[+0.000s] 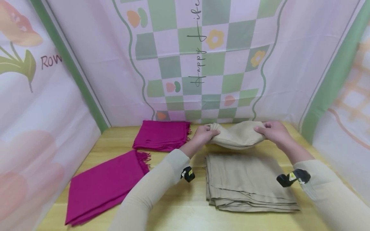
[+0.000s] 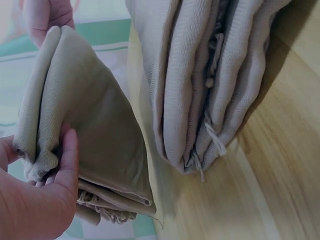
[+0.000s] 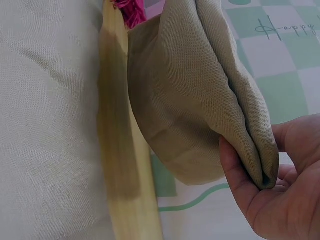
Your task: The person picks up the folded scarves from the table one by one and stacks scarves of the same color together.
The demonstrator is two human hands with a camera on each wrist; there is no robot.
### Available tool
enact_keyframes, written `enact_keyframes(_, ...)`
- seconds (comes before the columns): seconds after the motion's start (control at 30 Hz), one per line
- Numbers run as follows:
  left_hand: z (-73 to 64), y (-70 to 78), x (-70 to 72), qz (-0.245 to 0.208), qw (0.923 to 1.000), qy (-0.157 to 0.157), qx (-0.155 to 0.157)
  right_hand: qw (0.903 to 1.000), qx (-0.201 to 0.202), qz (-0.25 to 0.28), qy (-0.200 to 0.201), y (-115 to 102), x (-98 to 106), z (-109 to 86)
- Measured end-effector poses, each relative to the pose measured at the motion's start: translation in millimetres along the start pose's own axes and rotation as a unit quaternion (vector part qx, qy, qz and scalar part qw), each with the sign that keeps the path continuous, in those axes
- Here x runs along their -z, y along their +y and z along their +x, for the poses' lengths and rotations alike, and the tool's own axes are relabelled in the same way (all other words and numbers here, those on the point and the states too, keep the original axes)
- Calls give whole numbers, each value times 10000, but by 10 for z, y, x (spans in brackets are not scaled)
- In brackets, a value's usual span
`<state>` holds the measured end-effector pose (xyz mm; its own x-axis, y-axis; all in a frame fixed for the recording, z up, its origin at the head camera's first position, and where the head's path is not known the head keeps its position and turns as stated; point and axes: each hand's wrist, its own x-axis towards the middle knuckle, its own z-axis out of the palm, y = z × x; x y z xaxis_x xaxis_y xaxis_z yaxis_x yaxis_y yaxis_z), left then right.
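A folded beige scarf (image 1: 237, 136) is held up between both hands near the back of the table, sagging in the middle. My left hand (image 1: 203, 134) pinches its left end, thumb on the near side. At the other end my right hand (image 1: 274, 131) grips it between thumb and fingers. Fringe hangs from the scarf's lower edge in the left wrist view, near the left hand (image 2: 45, 200). In the right wrist view the doubled fold (image 3: 235, 100) runs into the fingers. A second folded beige scarf (image 1: 245, 179) lies in layers on the table below, apart from the hands.
Two folded magenta scarves with fringes lie on the left of the wooden table (image 1: 185, 211): one near the back (image 1: 162, 134), one nearer the front (image 1: 104, 189). A patterned cloth wall (image 1: 196, 64) rises behind the table's back edge, with more cloth at both sides.
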<state>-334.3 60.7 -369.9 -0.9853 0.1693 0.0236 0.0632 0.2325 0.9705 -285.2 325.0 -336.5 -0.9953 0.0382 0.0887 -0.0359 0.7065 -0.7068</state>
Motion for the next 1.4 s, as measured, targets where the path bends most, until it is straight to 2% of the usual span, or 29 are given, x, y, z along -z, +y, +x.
enact_keyframes(0.6, -191, 112, 57, -35, 9995, -199, -256, 9999, -49, -19, -103, -99, 129, -227)
enact_keyframes(0.97, -411, 165, 115, -167, 9966, -425, -691, 9996, 65, 262, 42, -124, 166, -445)
enact_keyframes(1.17, -542, 183, 117, -317, 9945, -604, -789, 9997, 130, 107, 191, -120, 193, -573)
enact_keyframes(1.4, -672, 196, 121, -258, 9936, -627, -905, 9996, 161, -2, 249, -148, 232, -721)
